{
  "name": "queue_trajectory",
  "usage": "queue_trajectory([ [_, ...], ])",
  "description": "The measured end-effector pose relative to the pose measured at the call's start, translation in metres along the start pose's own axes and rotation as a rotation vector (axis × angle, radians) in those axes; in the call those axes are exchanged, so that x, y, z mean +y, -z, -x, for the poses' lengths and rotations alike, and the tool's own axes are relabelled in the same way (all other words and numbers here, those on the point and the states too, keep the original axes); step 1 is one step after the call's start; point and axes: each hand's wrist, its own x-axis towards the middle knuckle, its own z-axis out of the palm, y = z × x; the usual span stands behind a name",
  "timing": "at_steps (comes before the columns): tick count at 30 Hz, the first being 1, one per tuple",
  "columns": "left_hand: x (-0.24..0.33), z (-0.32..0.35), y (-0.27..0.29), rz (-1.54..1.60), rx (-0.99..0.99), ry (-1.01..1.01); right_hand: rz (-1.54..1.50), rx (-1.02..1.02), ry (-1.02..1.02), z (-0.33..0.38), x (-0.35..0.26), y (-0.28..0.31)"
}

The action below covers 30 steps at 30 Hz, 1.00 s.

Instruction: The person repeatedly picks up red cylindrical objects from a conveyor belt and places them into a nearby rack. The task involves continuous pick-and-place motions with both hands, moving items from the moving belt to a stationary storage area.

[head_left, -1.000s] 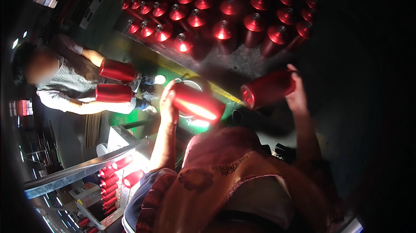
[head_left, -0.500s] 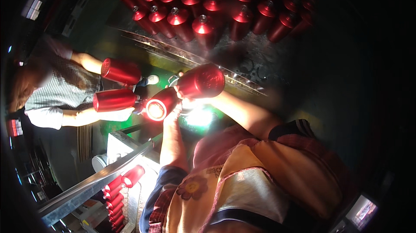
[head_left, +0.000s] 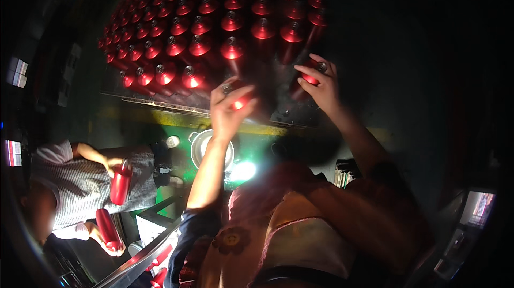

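Observation:
My left hand (head_left: 227, 110) is closed around the shoulder of a red metal bottle (head_left: 242, 100) at the near edge of a dark table (head_left: 289, 115). Further right, my right hand (head_left: 324, 85) grips another red bottle (head_left: 309, 78) near its neck, fingers curled over the top. Both held bottles are upright, necks up; their lower parts are in shadow, so I cannot tell whether they rest on the table. Beyond and left of my hands stand close rows of matching red bottles (head_left: 198, 46) with narrow threaded necks.
On the left, a co-worker (head_left: 96, 181) holds a red bottle (head_left: 121, 185) in one hand and a second bottle (head_left: 108, 229) in the other. A round metal pot (head_left: 194, 148) is below my left forearm. A metal rail (head_left: 144, 258) runs at the lower left, beside more red bottles.
Both hands have moved from in front of my body up to the table, each with a red bottle. The bottles now point neck up instead of base toward me. The co-worker's bottles shifted too.

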Motion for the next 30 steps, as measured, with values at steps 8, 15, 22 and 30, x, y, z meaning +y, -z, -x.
queue_trajectory([
  [8,0.035,-0.065,-0.109,-0.164,-0.228,-0.031,0.054,-0.025,-0.005,-0.028,0.057,0.024],
  [15,-0.018,-0.113,-0.052,-0.203,0.113,-0.025,-0.143,-0.402,0.162,-0.149,0.077,0.038],
  [22,-0.066,-0.149,-0.091,-0.44,-0.095,0.157,-0.101,-0.661,0.227,-0.182,0.132,-0.049],
  [30,0.002,-0.105,0.005,-0.243,0.185,-0.043,-0.274,-0.226,0.468,-0.188,0.064,0.039],
])
